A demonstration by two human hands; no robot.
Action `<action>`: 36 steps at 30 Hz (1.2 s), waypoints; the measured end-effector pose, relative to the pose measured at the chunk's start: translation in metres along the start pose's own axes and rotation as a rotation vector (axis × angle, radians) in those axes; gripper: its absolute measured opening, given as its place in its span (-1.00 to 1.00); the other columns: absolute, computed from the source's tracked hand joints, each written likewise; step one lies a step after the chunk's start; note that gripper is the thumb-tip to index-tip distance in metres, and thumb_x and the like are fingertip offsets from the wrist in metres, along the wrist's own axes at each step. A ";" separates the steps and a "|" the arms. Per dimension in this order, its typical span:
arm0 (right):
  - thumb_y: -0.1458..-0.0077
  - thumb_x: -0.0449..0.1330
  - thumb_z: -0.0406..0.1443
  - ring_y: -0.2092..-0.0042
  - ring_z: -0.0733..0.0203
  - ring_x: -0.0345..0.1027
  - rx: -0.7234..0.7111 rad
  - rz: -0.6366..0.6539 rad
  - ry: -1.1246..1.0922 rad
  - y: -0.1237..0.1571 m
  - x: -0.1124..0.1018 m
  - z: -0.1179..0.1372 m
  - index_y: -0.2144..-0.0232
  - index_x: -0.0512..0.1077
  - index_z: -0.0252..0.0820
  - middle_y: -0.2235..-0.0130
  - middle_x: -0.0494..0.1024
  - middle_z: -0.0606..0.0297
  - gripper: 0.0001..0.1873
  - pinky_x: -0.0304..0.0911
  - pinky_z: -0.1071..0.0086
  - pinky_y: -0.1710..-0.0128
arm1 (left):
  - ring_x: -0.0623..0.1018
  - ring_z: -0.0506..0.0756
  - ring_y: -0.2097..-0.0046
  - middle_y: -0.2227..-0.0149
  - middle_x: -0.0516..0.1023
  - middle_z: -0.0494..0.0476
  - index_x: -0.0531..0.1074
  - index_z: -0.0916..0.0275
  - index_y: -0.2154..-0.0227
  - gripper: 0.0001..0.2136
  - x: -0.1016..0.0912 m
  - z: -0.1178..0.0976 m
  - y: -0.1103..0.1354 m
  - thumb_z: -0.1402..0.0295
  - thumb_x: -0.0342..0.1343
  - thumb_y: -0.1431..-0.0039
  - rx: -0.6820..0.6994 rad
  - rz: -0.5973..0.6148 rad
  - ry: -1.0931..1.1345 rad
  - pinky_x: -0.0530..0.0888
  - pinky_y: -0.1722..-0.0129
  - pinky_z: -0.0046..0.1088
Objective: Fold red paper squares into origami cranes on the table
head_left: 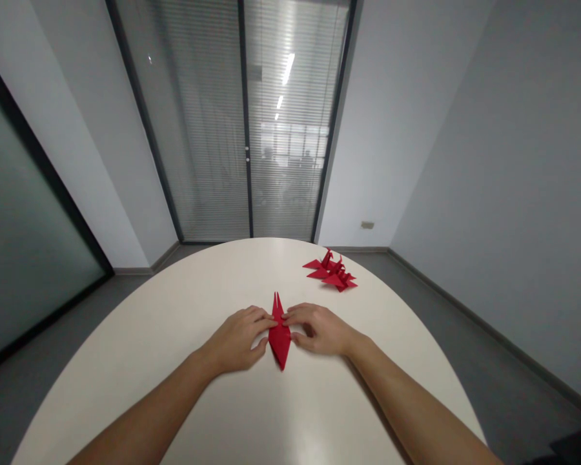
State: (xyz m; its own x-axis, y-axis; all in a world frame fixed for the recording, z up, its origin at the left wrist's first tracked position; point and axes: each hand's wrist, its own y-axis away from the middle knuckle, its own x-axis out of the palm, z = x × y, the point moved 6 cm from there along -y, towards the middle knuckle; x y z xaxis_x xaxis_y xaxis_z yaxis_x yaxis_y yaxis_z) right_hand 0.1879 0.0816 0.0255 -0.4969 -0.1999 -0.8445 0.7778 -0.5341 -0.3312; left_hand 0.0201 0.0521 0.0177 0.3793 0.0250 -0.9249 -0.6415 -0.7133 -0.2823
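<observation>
A folded red paper piece [279,339], narrow and kite-shaped with two thin points at its far end, lies flat on the white round table [174,336]. My left hand [239,338] rests at its left side, fingers curled and fingertips pinching its left edge. From the right, my right hand [317,328] does the same, fingers bent and pressing on the paper's right edge. Both hands meet over the paper's middle.
Two finished red paper cranes [332,271] sit together near the table's far right edge. Beyond the table are glass doors with blinds [244,123], grey walls and a grey floor. A dark glass panel [19,245] runs along the left.
</observation>
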 end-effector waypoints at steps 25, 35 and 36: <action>-0.26 0.14 -0.26 0.31 0.21 0.48 0.373 -0.179 -0.062 -0.005 0.012 -0.018 0.15 0.49 -0.09 0.24 0.66 0.29 -0.84 0.24 0.40 0.31 | 0.57 0.13 0.12 0.15 0.60 0.12 0.45 0.16 0.10 -0.83 0.010 0.024 -0.005 0.38 0.03 -0.31 -0.333 -0.229 0.150 0.46 0.09 -0.33; -0.24 0.11 -0.29 0.38 0.21 0.49 0.473 -0.280 -0.218 -0.009 0.019 -0.025 0.17 0.44 -0.11 0.34 0.66 0.31 -0.86 0.25 0.39 0.36 | 0.60 0.12 0.15 0.20 0.62 0.06 0.26 0.12 -0.13 -0.62 0.019 0.033 -0.010 0.43 0.06 -0.27 -0.392 -0.271 0.217 0.48 0.12 -0.32; -0.24 0.10 -0.29 0.38 0.21 0.49 0.476 -0.288 -0.228 -0.009 0.020 -0.026 0.15 0.43 -0.11 0.34 0.66 0.31 -0.85 0.25 0.39 0.36 | 0.60 0.12 0.15 0.21 0.61 0.06 0.24 0.12 -0.14 -0.61 0.020 0.034 -0.010 0.43 0.06 -0.26 -0.393 -0.273 0.214 0.48 0.12 -0.32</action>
State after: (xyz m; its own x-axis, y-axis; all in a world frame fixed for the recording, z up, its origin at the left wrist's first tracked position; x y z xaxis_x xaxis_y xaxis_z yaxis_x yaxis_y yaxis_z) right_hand 0.1809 0.1040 0.0003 -0.7726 -0.1357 -0.6202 0.3685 -0.8914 -0.2640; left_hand 0.0115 0.0831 -0.0065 0.6517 0.1325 -0.7469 -0.2170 -0.9109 -0.3509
